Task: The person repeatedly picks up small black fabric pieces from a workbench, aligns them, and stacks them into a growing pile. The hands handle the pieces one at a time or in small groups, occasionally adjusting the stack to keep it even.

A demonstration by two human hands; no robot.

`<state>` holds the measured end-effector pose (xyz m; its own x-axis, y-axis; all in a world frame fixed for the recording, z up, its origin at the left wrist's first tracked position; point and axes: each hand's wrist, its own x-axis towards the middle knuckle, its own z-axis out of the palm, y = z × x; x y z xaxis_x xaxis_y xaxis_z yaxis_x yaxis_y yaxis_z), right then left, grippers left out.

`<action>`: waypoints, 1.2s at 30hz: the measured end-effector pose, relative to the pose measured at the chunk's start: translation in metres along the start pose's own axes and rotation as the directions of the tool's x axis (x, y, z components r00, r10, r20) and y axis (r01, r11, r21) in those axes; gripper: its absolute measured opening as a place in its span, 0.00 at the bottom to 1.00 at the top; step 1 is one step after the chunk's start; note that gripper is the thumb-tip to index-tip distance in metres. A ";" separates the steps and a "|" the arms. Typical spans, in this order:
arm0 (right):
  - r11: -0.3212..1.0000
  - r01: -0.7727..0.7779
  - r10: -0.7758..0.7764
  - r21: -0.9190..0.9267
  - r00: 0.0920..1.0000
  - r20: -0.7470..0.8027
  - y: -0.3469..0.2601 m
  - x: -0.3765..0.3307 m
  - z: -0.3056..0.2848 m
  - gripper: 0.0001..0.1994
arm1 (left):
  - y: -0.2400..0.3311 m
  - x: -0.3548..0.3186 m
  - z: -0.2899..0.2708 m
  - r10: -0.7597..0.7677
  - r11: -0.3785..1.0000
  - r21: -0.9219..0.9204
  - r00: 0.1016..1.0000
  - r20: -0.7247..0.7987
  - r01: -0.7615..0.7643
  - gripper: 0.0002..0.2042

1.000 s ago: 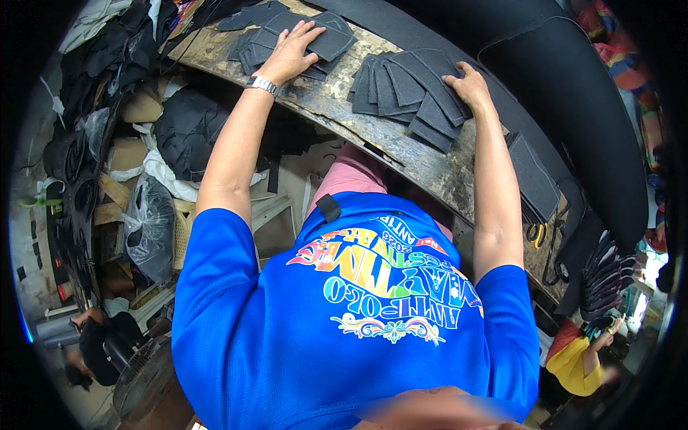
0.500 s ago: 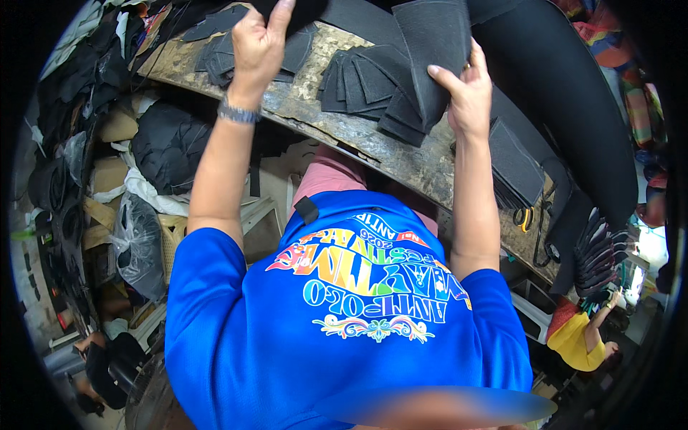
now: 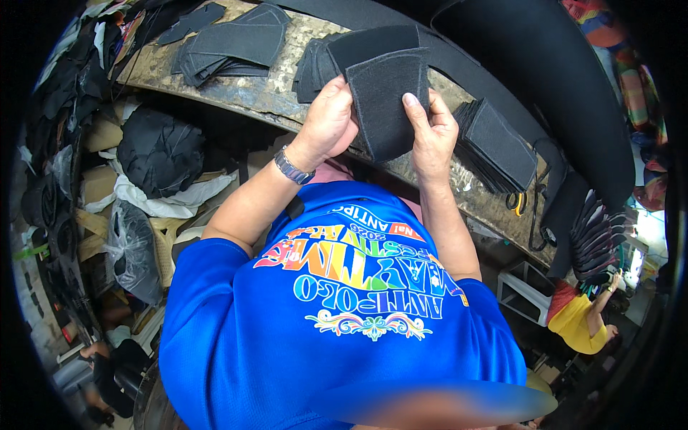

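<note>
While right hand [image 3: 431,132] has snug grip on two dark panels [image 3: 383,107] just past 12 o'clock, thumb on front one, left hand [image 3: 330,122] clutches their 9 o'clock edge, fingers curled. Messy surface [image 3: 304,30] behind: more dark stacks [image 3: 247,43] at 11 and 2, orange-handled scissors [image 3: 517,203] at 3.

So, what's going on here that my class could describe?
A person in a blue shirt holds dark pieces at a worn workbench. The left hand is at the left edge; the right hand has its thumb on the front. Similar pieces lie in a left stack, a partly hidden middle stack and a right stack near what look like scissors.
</note>
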<state>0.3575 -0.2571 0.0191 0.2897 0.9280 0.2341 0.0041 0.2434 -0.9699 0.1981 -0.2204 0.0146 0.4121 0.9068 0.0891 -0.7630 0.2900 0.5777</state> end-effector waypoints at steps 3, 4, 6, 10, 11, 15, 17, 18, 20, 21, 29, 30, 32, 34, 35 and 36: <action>0.994 -0.064 0.061 0.087 0.997 0.040 -0.002 -0.003 0.000 0.10 | -0.004 -0.001 -0.002 0.035 0.997 0.059 0.996 0.088 -0.040 0.16; 0.994 -0.055 0.052 0.096 0.998 0.034 -0.004 -0.003 0.000 0.09 | -0.006 -0.001 -0.003 0.013 0.992 0.125 0.999 0.035 -0.017 0.16; 0.985 -0.075 0.070 0.153 0.997 0.037 -0.008 -0.002 0.000 0.08 | -0.008 -0.002 -0.003 0.005 0.995 0.095 1.000 0.021 -0.008 0.17; 0.963 -0.108 0.102 0.245 0.994 0.035 -0.010 -0.001 0.003 0.06 | -0.007 -0.005 0.002 -0.065 0.985 0.158 0.998 -0.026 0.068 0.18; 0.965 -0.097 0.094 0.245 0.995 0.024 -0.010 -0.002 0.005 0.05 | -0.006 -0.005 0.004 -0.062 0.990 0.123 0.998 -0.006 0.062 0.18; 0.972 -0.099 0.098 0.213 0.995 0.013 -0.010 -0.005 0.007 0.04 | -0.003 -0.011 0.013 -0.007 0.986 -0.165 0.997 0.077 0.019 0.21; 0.982 -0.088 0.087 0.167 0.996 0.012 -0.010 -0.007 0.007 0.04 | -0.002 -0.013 0.016 -0.032 0.999 -0.022 0.999 0.033 0.033 0.20; 0.988 -0.072 0.071 0.137 0.997 0.010 -0.011 -0.008 0.008 0.04 | -0.003 -0.014 0.018 -0.034 0.996 0.082 0.999 0.006 0.033 0.20; 0.996 -0.037 0.036 0.083 0.999 0.011 -0.011 -0.009 0.009 0.04 | -0.003 -0.015 0.019 -0.007 0.987 0.159 1.000 -0.012 0.009 0.17; 0.997 -0.036 0.035 0.068 0.999 0.011 -0.010 -0.010 0.009 0.05 | -0.004 -0.016 0.019 0.005 0.975 0.221 0.999 -0.043 0.005 0.16; 0.987 0.096 -0.090 -0.132 0.995 0.052 -0.003 -0.009 0.008 0.10 | -0.003 -0.016 0.015 0.015 0.974 0.225 0.997 -0.081 0.004 0.13; 0.986 0.087 -0.080 -0.142 0.995 0.056 -0.004 -0.009 0.007 0.09 | -0.002 -0.015 0.015 0.006 0.976 0.216 0.997 -0.080 0.011 0.13; 0.985 0.070 -0.061 -0.158 0.996 0.064 -0.006 -0.009 0.007 0.09 | -0.002 -0.015 0.014 -0.002 0.980 0.199 0.997 -0.077 0.017 0.13; 0.988 0.040 -0.033 -0.148 0.998 0.051 -0.008 -0.011 0.007 0.09 | -0.003 -0.015 0.014 0.006 0.978 0.208 0.997 -0.075 0.010 0.13; 0.990 0.026 -0.020 -0.142 0.999 0.044 -0.009 -0.012 0.008 0.08 | -0.003 -0.015 0.014 0.017 0.974 0.224 0.997 -0.074 0.000 0.13; 0.992 0.016 -0.012 -0.126 0.999 0.039 -0.009 -0.013 0.008 0.08 | -0.004 -0.015 0.014 0.032 0.974 0.225 0.998 -0.063 -0.017 0.13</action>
<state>0.3457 -0.2687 0.0258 0.2524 0.9354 0.2477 0.1295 0.2210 -0.9666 0.2019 -0.2392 0.0222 0.3554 0.9330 0.0564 -0.6385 0.1983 0.7436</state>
